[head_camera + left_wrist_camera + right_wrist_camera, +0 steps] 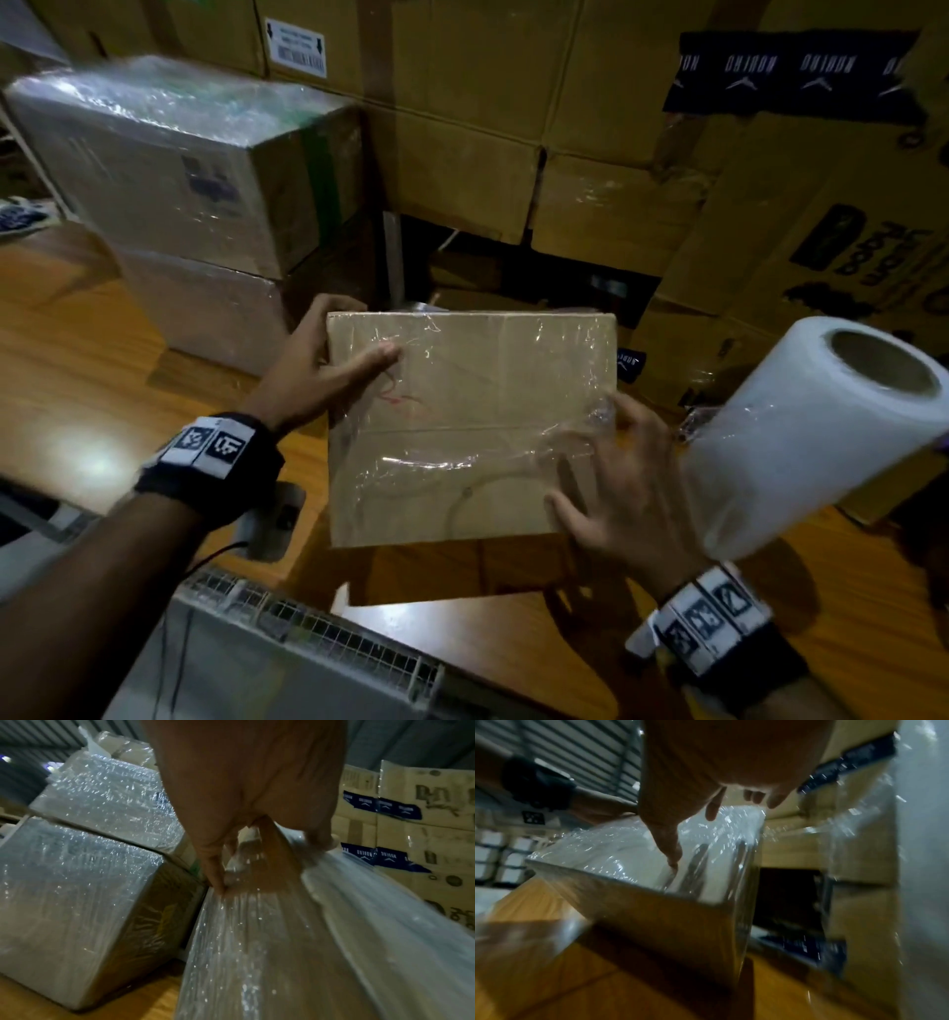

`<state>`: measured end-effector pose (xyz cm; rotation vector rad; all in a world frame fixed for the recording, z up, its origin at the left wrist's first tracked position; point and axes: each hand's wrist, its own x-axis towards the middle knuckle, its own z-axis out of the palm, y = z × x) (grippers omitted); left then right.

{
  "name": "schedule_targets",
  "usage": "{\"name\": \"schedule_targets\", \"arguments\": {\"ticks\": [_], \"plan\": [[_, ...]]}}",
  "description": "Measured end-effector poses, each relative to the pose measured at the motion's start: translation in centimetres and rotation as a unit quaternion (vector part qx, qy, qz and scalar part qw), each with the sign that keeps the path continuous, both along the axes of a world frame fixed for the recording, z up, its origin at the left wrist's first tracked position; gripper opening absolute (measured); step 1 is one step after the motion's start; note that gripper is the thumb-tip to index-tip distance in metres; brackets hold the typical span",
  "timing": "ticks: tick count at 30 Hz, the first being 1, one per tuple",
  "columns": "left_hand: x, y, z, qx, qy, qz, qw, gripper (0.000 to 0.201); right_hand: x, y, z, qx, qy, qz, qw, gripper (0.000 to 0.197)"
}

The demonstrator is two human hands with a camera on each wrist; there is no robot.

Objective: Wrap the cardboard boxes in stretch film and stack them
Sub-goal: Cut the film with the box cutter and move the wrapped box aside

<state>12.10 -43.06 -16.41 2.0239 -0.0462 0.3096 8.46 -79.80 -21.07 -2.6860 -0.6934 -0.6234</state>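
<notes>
Now | left hand [318, 370] grips filmed box [462, 437] | right hand [611, 478] flat, fingers spread on it

A wooden floor [77, 360] of warm orange-brown boards carries everything here. On it at the left stands a stack of two film-wrapped boxes [205, 308] — one on top of the other. Behind and to the right, plain cardboard cartons [590, 205] are piled up from the floor in a wall, some bearing dark printed tape. Near the bottom edge a white mesh-sided crate [318, 642] rests on the boards.
</notes>
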Motion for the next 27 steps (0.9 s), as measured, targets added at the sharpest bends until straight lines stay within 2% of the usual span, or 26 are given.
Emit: {"name": "schedule_targets", "arguments": {"ticks": [2,5,9,12,14,17,19,20,22,25,27], "plan": [[-0.1,-0.2,-0.4,-0.013,-0.027,-0.001,1.0,0.061,1.7,1.8,2.1,-0.026,-0.033,0.062,0.997,0.072],[-0.3,-0.6,-0.9,-0.001,-0.045,0.004,0.999,0.063,4.5,5.2,3.5,-0.072,-0.036,0.078,0.994,0.075],[-0.2,-0.5,-1.5,0.014,-0.069,0.01,0.997,0.058,4.5,8.4,-0.1,-0.129,-0.019,0.1,0.986,0.073],[-0.1,-0.1,-2.0,0.021,-0.078,0.015,0.997,0.059,1.7,7.8,-3.3,-0.195,-0.027,0.151,0.969,0.072],[-0.2,0.0,-2.2,0.017,-0.08,0.018,0.996,0.062,-0.4,6.5,-4.5,-0.232,-0.003,0.194,0.953,0.072],[-0.4,-0.2,-2.1,0.02,-0.089,0.03,0.995,0.063,-2.8,4.9,-5.2,-0.221,0.034,0.258,0.94,0.068],[-0.5,-0.2,-2.0,0.026,-0.097,0.033,0.994,0.068,-2.1,4.3,-3.6,-0.162,0.032,0.295,0.941,0.058],[-0.5,-0.2,-2.0,0.029,-0.097,0.031,0.994,0.072,-0.8,4.3,-2.3,-0.124,0.006,0.285,0.95,0.054],[-0.4,-0.2,-2.0,0.024,-0.087,0.025,0.996,0.076,2.5,4.8,0.3,-0.083,-0.04,0.208,0.974,0.056],[-0.3,-0.1,-2.2,0.014,-0.076,0.024,0.997,0.08,5.5,6.5,1.3,-0.136,-0.035,0.077,0.987,0.072],[-0.1,-0.1,-2.2,0.014,-0.07,0.026,0.997,0.08,4.4,7.0,-0.6,-0.166,-0.025,0.061,0.984,0.074]]}}
